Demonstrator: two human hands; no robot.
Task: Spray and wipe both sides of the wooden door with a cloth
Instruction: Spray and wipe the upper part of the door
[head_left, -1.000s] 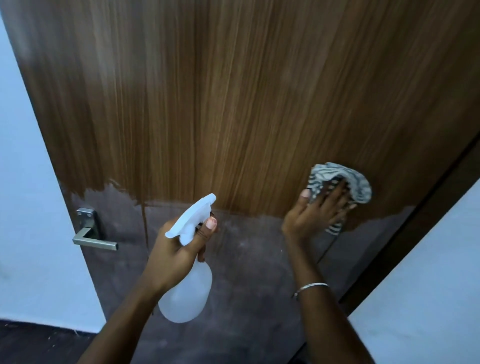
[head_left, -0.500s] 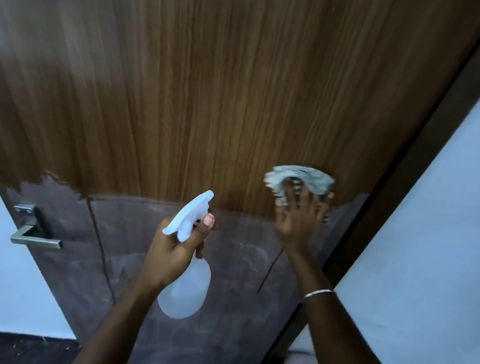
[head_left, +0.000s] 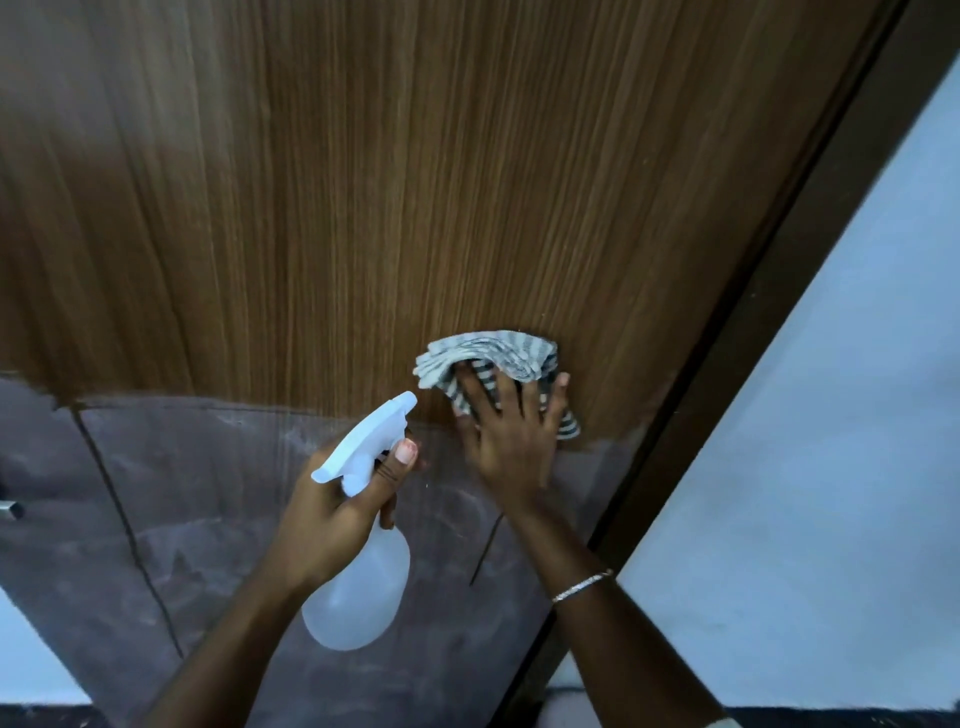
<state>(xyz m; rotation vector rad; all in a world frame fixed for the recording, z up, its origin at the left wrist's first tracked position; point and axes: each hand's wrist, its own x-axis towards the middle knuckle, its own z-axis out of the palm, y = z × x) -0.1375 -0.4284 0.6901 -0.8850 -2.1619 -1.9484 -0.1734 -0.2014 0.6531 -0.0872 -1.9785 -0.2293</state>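
Head view: wooden door (head_left: 415, 182), near face, mid-wipe. Right hand (head_left: 511, 441), fingers spread flat, presses striped cloth (head_left: 498, 353) to wood above streaked grey lower panel (head_left: 234, 519). Left hand (head_left: 332, 514) grips spray bottle (head_left: 363, 571). Far face unseen, probably still pending.

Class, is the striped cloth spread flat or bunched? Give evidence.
Bunched: the cloth sits in crumpled folds under the right hand, pressed on the door.
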